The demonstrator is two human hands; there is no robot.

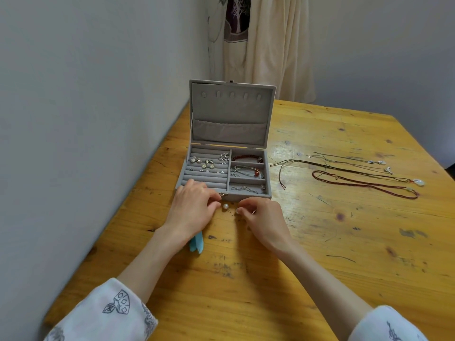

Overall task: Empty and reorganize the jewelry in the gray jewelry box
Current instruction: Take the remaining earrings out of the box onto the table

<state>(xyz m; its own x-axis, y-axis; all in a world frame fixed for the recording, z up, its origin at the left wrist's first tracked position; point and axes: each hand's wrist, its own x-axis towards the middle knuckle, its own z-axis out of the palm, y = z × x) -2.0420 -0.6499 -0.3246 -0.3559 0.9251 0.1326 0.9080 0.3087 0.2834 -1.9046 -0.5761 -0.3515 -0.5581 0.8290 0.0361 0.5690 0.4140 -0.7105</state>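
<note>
Head view: gray jewelry box open, lid upright, facing the person.

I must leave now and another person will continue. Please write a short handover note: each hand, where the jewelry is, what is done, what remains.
Left hand: fingers curled at the front of the gray jewelry box, beside a pearl on the table; whether it pinches anything cannot be seen.
Right hand: pinches a small pale piece.
Box: lid open; earrings on the ring rolls, three bracelets in the right compartments.
Done: necklaces laid out on the table, right of the box.
Left: remove earrings and bracelets, then reorganize everything.
</note>
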